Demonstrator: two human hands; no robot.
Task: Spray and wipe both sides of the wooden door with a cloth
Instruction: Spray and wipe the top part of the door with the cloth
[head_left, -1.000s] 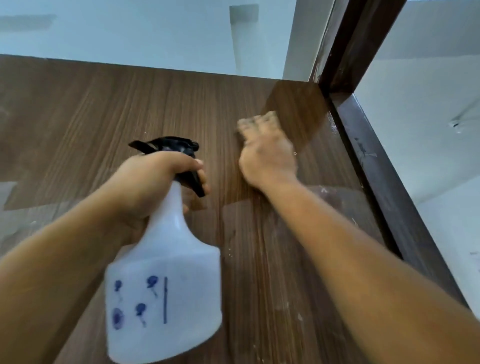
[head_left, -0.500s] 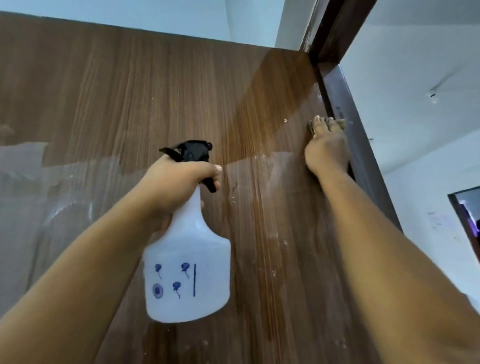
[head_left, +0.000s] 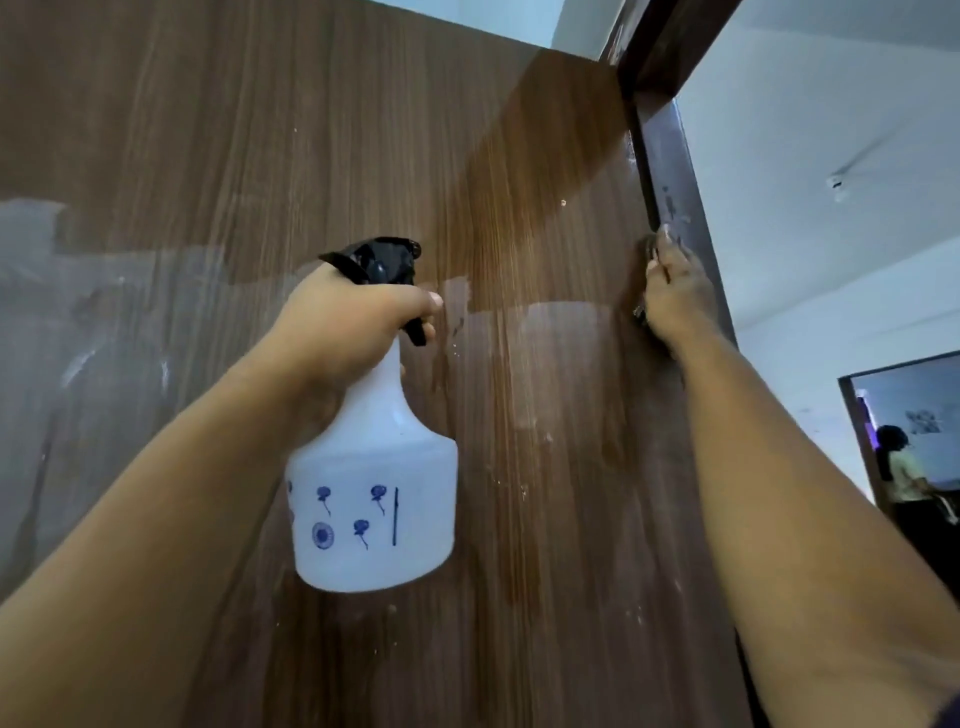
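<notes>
Beyond the white wall (head_left: 810, 171), a dark-framed doorway (head_left: 852, 415) at the lower right shows a person (head_left: 901, 470) standing inside.

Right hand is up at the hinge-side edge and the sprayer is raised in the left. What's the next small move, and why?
Probably draw the right hand down along the door edge beside the dark frame, wiping as it goes. A bit of cloth seems pressed under it, and pale specks and streaks show lower on the panel. The left hand can hold the spray bottle ready.
</notes>
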